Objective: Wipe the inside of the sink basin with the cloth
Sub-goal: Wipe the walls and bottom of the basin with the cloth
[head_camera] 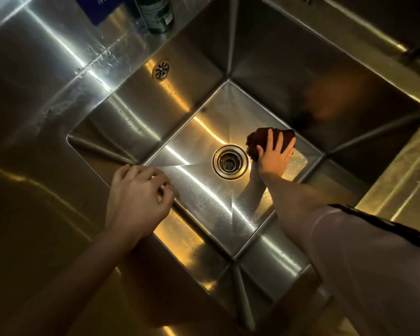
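A deep stainless steel sink basin (199, 200) fills the middle of the view, its round drain (230, 162) at the centre of the floor. My right hand (274, 157) reaches down into the basin and presses a dark brown cloth (257, 139) flat against the floor just right of the drain, fingers spread over it. My left hand (138, 197) rests on the near-left rim of the sink with its fingers curled over the edge, holding nothing. Water droplets lie on the basin floor.
A dark green bottle (157, 13) stands on the counter behind the sink, next to a blue object (97, 8). An overflow grille (160, 69) sits in the back-left wall. A wet steel counter (46, 76) stretches to the left.
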